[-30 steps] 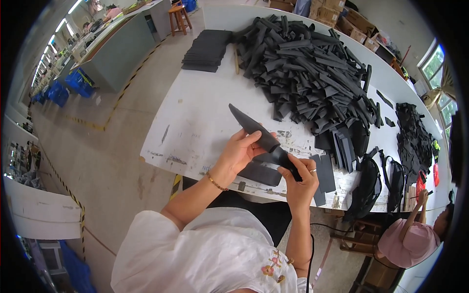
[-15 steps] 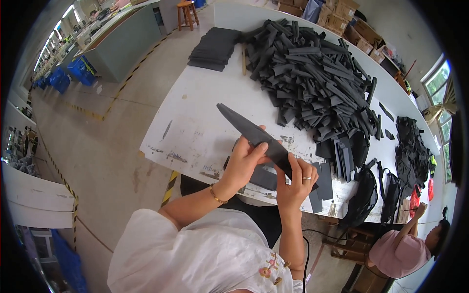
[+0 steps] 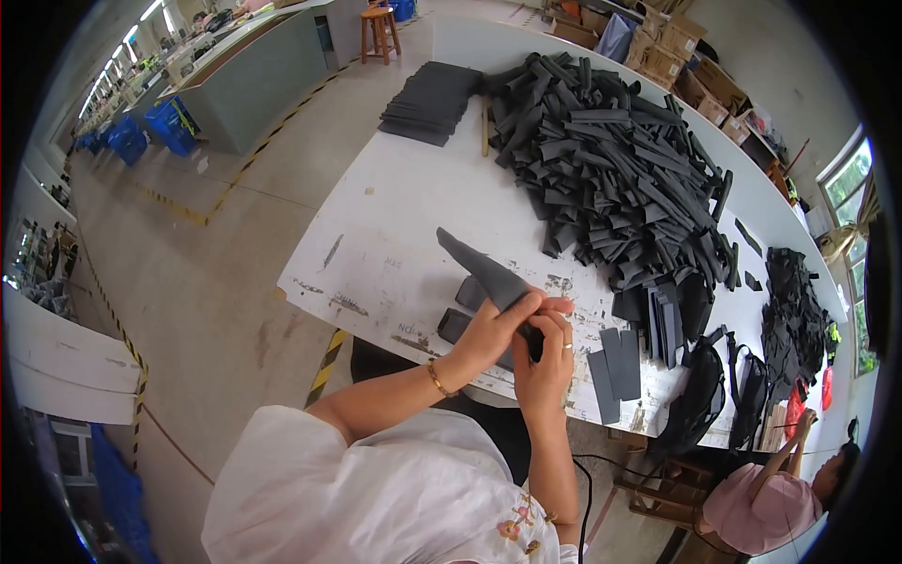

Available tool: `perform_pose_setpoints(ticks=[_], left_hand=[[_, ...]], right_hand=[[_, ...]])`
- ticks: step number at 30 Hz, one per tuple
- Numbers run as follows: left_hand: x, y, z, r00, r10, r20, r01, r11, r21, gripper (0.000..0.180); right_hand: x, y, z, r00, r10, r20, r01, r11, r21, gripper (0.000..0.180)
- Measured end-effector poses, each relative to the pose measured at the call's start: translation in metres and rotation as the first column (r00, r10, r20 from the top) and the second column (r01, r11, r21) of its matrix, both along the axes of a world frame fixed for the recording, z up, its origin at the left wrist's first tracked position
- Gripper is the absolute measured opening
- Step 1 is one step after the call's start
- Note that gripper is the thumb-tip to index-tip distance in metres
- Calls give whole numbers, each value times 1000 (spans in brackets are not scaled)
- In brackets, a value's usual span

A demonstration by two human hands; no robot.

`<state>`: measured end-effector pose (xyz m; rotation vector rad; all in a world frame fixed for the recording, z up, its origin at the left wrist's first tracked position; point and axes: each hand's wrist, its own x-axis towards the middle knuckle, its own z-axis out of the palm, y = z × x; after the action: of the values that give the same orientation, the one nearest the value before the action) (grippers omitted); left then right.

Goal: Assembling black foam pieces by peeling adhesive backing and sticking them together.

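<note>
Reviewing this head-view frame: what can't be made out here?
- Lower end of the dark strip: hidden inside the left hand and right hand.
- Each hand's grip: overlapping fingers hide it.
- Flat pieces beneath the hands: partly covered.
- Bottom of the strip pile: buried.
- Person at lower right: cut by the rim.

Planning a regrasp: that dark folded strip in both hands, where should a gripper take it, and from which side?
Probably the free tapered end of the folded strip, from the far-left side. It juts up and away over the white table, clear of the left hand and right hand pinching its near end.
</note>
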<state>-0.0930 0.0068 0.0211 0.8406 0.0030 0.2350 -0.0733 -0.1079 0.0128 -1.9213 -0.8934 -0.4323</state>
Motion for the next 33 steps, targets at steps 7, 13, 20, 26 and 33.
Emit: perform_pose_setpoints(ticks=[7,13,20,26,33], left_hand=[[1,17,1,999,33,-8,-33,998,-58,19],[0,5,-15,999,-51,3,51,982,-181,18],[3,14,-17,996,-60,-64,45,975,-218,26],[10,35,13,999,-30,41,38,975,-220,34],[-5,5,2,997,-49,51,58,977,-207,32]], right_hand=[[-1,-25,-1,998,-51,-33,46,989,-138,27],[7,4,-3,999,33,-27,-34,999,-30,22],[6,-22,1,997,29,-68,-40,985,-168,22],[16,-31,7,992,80,93,-68,989,-129,19],[17,-18,8,984,116,134,-115,993,-11,20]])
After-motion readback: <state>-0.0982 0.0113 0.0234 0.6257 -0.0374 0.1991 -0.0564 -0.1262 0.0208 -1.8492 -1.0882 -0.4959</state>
